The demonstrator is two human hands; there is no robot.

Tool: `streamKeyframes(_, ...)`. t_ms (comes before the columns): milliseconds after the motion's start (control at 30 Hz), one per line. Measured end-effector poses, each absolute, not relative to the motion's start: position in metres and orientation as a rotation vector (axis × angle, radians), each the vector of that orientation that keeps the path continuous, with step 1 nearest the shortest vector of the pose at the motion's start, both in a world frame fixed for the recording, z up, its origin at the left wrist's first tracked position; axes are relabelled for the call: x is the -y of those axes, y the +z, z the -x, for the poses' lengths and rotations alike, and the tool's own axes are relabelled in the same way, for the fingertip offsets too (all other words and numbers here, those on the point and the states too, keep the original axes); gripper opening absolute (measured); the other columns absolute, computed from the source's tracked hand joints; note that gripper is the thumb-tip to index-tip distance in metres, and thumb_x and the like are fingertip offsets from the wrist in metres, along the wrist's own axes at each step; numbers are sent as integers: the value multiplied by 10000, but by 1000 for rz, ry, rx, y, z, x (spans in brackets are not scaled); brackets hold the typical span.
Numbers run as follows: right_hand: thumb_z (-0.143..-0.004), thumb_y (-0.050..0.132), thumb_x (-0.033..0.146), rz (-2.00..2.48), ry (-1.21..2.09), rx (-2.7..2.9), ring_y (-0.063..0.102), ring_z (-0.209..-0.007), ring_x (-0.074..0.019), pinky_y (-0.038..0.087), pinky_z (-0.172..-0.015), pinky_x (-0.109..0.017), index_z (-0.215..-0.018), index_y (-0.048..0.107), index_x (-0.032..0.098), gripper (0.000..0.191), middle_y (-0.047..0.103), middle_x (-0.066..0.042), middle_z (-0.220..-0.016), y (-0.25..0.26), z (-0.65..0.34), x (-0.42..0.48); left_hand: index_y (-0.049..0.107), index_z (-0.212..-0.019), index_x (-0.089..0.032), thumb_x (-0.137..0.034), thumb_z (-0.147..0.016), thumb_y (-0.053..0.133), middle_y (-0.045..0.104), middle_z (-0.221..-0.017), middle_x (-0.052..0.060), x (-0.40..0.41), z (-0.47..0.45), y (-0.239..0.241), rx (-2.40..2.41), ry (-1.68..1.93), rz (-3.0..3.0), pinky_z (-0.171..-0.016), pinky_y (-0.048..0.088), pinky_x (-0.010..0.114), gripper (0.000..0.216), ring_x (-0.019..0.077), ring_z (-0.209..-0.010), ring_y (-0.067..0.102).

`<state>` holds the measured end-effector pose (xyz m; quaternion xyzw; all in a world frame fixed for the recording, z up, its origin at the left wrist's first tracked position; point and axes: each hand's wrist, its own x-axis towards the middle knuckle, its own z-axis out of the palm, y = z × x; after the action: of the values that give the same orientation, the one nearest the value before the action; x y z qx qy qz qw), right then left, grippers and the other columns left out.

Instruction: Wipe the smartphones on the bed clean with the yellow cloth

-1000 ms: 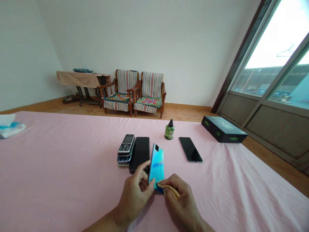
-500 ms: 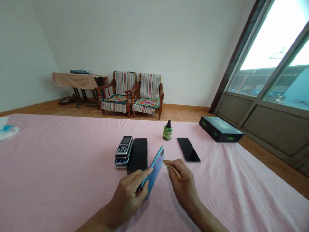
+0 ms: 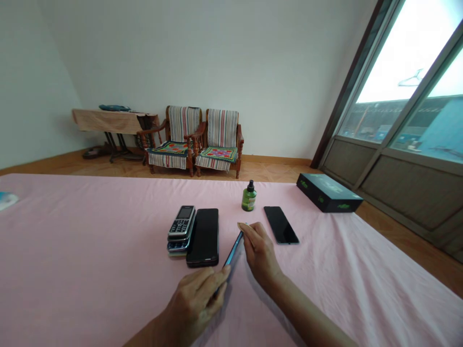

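My left hand [image 3: 198, 300] grips the lower end of a blue smartphone [image 3: 232, 250], which is tilted so that mostly its narrow edge faces me. At the phone's far end, my right hand [image 3: 261, 250] pinches a small tan cloth [image 3: 244, 225] against the edge. Left of the phone lie a large black smartphone [image 3: 204, 236] and a stack of older phones, topped by a silver-black keypad phone [image 3: 182, 220]. Beyond my right hand, another black smartphone [image 3: 281, 224] lies flat. A green bottle with a black top [image 3: 249, 197] stands farther back.
A pink cloth [image 3: 90, 250] covers the surface. A black box with green marks [image 3: 328, 193] rests at its far right corner. A white and blue item [image 3: 7, 199] lies at the left edge. Two wooden armchairs [image 3: 193, 140] stand beyond, by the wall.
The blue phone has turned from showing its back to showing its narrow edge. My right hand has moved forward and left, bringing the cloth onto the phone's far end.
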<state>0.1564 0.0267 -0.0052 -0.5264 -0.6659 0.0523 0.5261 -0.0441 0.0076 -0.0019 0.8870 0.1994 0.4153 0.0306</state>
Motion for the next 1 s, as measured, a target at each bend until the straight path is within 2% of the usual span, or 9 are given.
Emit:
streamKeyframes(267, -945, 402, 249, 1457, 217, 1387, 601, -736, -179, 483, -651, -266, -1107, 688, 126, 351, 619, -76, -816, -15, -159, -47, 565, -1231, -143, -81, -944, 504, 642, -766, 43, -9, 44, -2, -647, 1304, -2712, -600, 507, 208, 300, 137, -636, 618)
streamKeyframes(433, -850, 466, 128, 1617, 303, 1486, 598, -660, -175, 424, -619, -245, -733, 737, 162, 297, 638, -47, -669, -19, -172, -50, 573, -1213, -145, -73, -940, 508, 649, -762, 39, -9, 43, -2, -632, 1299, -2705, -590, 511, 205, 290, 130, -619, 617)
streamKeyframes(500, -807, 491, 83, 1679, 300, 1532, 576, -648, -171, 386, -610, -246, -679, 715, 161, 270, 619, -47, -660, -20, -175, -49, 574, -1212, -142, -73, -942, 507, 666, -790, 48, -9, 44, -2, -622, 1309, -2697, -606, 521, 199, 287, 127, -633, 630)
streamKeyframes(633, -811, 505, 79, 1769, 279, 1583, 546, -657, -167, 339, -602, -252, -709, 693, 153, 226, 599, -67, -724, -22, -175, -46, 586, -1192, -141, -95, -947, 516, 694, -867, 71, -9, 46, -3, -636, 1357, -2657, -685, 549, 199, 259, 130, -709, 668)
streamKeyframes(833, -854, 473, 91, 1762, 317, 1638, 576, -747, -161, 367, -659, -230, -852, 691, 172, 232, 606, -57, -807, -24, -177, -46, 585, -1203, -138, -90, -940, 531, 703, -906, 75, -9, 46, -4, -651, 1370, -2647, -737, 559, 192, 273, 133, -774, 683)
streamKeyframes(1000, -844, 473, 92, 1758, 318, 1678, 545, -697, -160, 351, -646, -245, -715, 638, 169, 223, 568, -46, -746, -26, -179, -45, 588, -1201, -147, -92, -939, 538, 709, -936, 72, -7, 46, -4, -663, 1387, -2639, -767, 559, 200, 273, 138, -806, 686)
